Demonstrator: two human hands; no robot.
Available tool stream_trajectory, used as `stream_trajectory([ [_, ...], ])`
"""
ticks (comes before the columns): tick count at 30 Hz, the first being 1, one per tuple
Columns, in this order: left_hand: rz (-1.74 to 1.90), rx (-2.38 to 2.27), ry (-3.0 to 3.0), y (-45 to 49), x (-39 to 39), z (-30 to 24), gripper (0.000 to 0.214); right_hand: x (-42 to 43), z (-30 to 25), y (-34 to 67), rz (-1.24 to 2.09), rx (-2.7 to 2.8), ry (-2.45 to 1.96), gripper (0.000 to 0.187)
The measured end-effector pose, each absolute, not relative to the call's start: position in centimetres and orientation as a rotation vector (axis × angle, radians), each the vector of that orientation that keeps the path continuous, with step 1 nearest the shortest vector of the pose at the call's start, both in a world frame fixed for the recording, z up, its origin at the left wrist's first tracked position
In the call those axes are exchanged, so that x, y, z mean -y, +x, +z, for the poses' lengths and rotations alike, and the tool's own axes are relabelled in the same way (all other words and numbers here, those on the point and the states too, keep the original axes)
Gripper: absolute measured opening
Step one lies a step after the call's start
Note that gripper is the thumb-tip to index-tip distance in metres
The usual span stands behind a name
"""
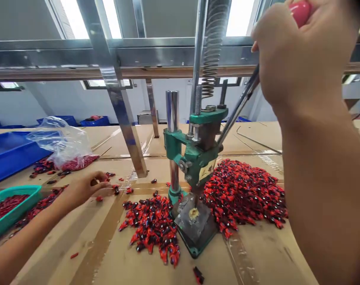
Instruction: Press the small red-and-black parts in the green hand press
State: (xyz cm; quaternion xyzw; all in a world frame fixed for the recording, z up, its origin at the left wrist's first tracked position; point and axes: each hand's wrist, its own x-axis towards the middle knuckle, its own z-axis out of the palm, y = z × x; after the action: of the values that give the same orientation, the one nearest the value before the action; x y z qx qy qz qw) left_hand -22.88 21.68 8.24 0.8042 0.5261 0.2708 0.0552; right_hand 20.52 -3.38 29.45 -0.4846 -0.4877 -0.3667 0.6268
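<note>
My right hand (304,59) is wrapped around the upper end of the metal lever (239,103) of a green hand press (194,158); its red knob (300,12) shows above the fist. Over on the left, my left hand (89,185) is curled in a pinch above the cardboard, with a small red plastic part (107,179) at its fingertips. The press's square base plate (186,221) has a pale round fixture (194,213) under the ram, with no part visible in it. Red-and-black plastic parts (153,225) lie in a heap left of the base.
A larger heap of red-and-black parts (245,194) sits right of the press. On the left are a teal basket (34,192) of red pieces, a blue tray (14,148) and a clear plastic bag (64,138). A steel post (123,118) rises behind.
</note>
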Motion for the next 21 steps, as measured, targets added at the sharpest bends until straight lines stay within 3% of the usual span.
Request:
stream_trajectory([
  [2,0.861,-1.349,2.311,-18.0,-17.2,7.5,0.06,3.2,29.8,20.1,-0.898,1.119,-1.11,0.029],
  [8,0.738,-0.883,2.261,-4.2,-5.2,3.7,0.02,2.5,30.6,20.1,-0.825,1.155,-1.07,0.037],
  [21,1.049,-0.891,2.32,0.8,-4.2,0.2,0.017,1.8,30.5,19.9,-0.778,1.202,-1.033,0.036],
])
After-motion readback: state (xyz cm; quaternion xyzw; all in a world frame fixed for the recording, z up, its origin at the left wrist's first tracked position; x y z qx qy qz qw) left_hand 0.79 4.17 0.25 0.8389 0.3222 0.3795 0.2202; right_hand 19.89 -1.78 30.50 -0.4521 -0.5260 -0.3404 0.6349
